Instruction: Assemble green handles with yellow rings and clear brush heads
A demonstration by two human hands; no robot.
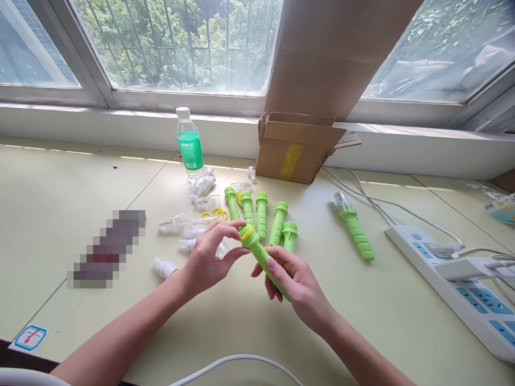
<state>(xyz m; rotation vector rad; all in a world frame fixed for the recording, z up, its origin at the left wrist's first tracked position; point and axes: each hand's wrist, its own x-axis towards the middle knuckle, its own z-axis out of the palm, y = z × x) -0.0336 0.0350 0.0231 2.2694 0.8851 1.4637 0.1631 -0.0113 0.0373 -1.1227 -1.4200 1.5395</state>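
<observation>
My right hand [300, 281] is wrapped around a green ribbed handle [261, 258], its threaded end tilted up to the left. A yellow rubber ring [247, 232] sits around that threaded neck. With thumb and index finger, my left hand [207, 254] pinches at the ring and neck. Just behind stand several more green handles [262, 214], threaded ends up. Clear plastic caps [173, 221] and loose yellow rings [219, 213] lie left of them. Close to my left wrist is a white nozzle [164, 267].
A water bottle [190, 147] with a green label and a cardboard box [298, 153] stand by the window sill. To the right lie a green handle with a clear cap [356, 230] and a power strip [446, 279] with cables. A pixelated dark object [108, 249] lies left.
</observation>
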